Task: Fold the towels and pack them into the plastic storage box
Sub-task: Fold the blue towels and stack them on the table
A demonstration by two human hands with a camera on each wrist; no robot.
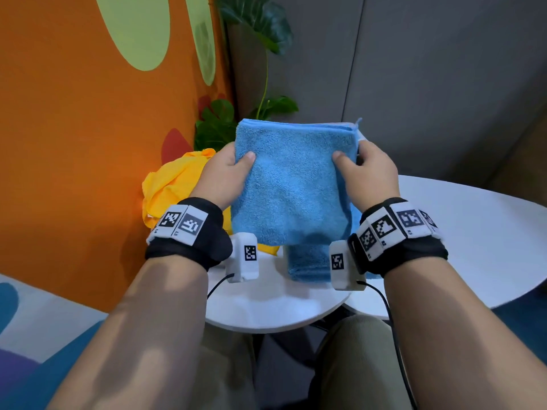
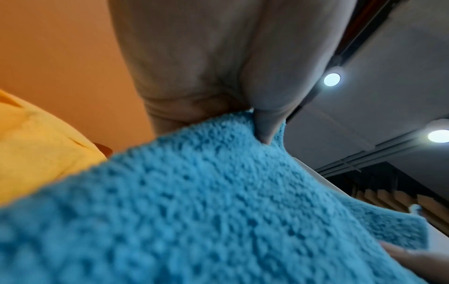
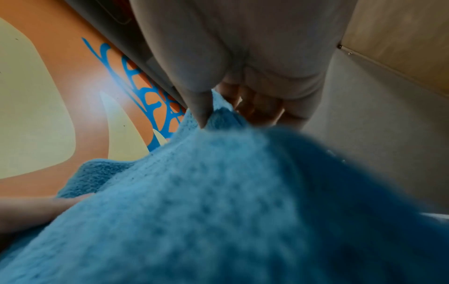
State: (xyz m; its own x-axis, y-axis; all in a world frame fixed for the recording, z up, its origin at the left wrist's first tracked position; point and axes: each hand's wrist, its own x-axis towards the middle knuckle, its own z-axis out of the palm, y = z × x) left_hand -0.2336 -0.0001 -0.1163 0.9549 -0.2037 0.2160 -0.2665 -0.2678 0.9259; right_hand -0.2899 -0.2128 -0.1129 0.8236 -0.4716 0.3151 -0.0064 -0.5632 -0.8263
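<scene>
A folded blue towel (image 1: 293, 184) is held up in the air above the small round white table (image 1: 275, 306). My left hand (image 1: 228, 170) pinches its left edge, thumb on the near face. My right hand (image 1: 364, 170) pinches the right edge the same way. Both wrist views show a thumb pressed into the blue towel (image 2: 194, 201) (image 3: 218, 192). Another folded blue towel (image 1: 307, 263) lies on the table below it. A crumpled yellow towel (image 1: 174, 184) lies at the table's left, by the wall. No storage box is in view.
An orange wall with green shapes (image 1: 88, 113) stands close on the left. A leafy plant (image 1: 219, 125) stands behind the towels. A larger white table (image 1: 479, 241) lies to the right. My knees (image 1: 355, 365) are under the small table.
</scene>
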